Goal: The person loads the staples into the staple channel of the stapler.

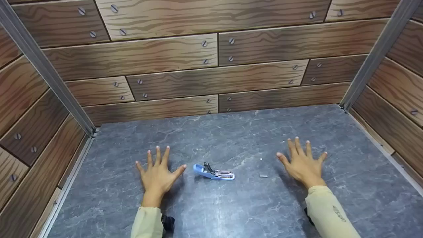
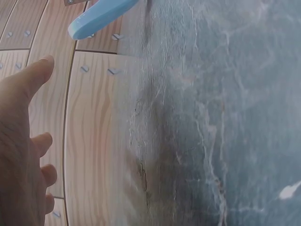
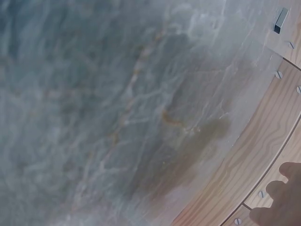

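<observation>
A light-blue stapler (image 1: 216, 174) lies on the grey marbled tabletop with its top swung up, so its metal inside shows. To its right is a small grey strip of staples (image 1: 263, 175), also visible in the right wrist view as a short metal bar (image 3: 281, 21). My left hand (image 1: 158, 175) is left of the stapler, fingers spread, holding nothing; its thumb points toward the stapler's blue end (image 2: 101, 19) without touching it. My right hand (image 1: 304, 165) has its fingers spread too, to the right of the staples and apart from them. Both hands seem just above the table.
Wood-patterned panels (image 1: 172, 76) stand behind the grey table (image 1: 231, 211) and at both sides. Metal posts rise at the back left (image 1: 49, 69) and back right (image 1: 373, 56) corners. A tiny white speck (image 1: 261, 159) lies near the staples.
</observation>
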`<state>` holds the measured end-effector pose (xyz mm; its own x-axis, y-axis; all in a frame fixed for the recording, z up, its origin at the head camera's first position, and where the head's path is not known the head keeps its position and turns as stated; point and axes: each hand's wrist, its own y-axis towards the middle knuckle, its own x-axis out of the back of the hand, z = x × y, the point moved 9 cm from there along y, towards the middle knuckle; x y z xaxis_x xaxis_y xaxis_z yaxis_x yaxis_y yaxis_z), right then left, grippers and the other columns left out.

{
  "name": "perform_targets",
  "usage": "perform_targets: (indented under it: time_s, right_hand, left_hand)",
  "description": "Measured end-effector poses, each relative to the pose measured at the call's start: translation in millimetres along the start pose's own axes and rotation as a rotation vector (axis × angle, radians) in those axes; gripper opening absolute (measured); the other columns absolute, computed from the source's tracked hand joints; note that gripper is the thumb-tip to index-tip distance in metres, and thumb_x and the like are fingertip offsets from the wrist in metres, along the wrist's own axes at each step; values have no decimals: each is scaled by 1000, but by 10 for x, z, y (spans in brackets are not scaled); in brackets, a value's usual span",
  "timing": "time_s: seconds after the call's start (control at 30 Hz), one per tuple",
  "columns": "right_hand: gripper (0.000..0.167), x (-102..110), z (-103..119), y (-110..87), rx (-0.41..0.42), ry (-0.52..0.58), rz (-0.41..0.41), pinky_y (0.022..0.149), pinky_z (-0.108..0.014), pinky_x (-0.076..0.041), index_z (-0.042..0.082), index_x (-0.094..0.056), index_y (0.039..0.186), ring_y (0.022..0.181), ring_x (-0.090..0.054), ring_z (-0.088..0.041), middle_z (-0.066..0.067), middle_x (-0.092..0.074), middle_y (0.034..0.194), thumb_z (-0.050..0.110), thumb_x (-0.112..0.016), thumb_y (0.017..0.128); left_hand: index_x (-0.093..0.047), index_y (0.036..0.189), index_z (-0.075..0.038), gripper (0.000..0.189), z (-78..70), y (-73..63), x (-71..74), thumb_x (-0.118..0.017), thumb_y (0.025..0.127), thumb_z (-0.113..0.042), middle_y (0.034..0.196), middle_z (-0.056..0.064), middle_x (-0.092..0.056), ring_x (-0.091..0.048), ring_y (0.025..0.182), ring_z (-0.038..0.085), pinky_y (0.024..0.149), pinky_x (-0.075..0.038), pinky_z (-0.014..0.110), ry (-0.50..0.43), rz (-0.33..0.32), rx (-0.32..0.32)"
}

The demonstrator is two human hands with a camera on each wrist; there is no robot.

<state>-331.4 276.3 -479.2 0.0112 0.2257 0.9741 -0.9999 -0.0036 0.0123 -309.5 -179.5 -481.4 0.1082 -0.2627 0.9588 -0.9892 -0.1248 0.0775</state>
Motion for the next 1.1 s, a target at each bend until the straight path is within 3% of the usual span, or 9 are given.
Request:
perform_targets:
  time_s: [0.57,0.9,1.1]
  right_hand:
    - [92,3,0,10,-3,-2,16,93,-79,22,13,-6,156,142,6,-53,-20,-3,161,75,-22,91]
    - [91,81,107,11,33,20,-10,101,-79,9,12,-12,155,144,0,-51,-19,-6,161,74,-28,91]
    - [90,119,202,-3,68,32,-34,106,-76,-1,12,-18,155,145,-9,-48,-17,-13,161,73,-32,90]
  left_hand:
    - [-16,155,-29,95,27,-6,39,-44,80,-80,162,9,-11,-1,149,37,110,17,67,-5,-5,3]
    - [-14,155,-30,95,-103,-26,137,-40,80,-83,162,7,-10,0,149,36,111,16,66,-7,1,-39]
    - [-10,155,-31,93,-230,-42,176,-45,82,-77,162,7,-7,1,149,35,112,15,65,-90,14,-77]
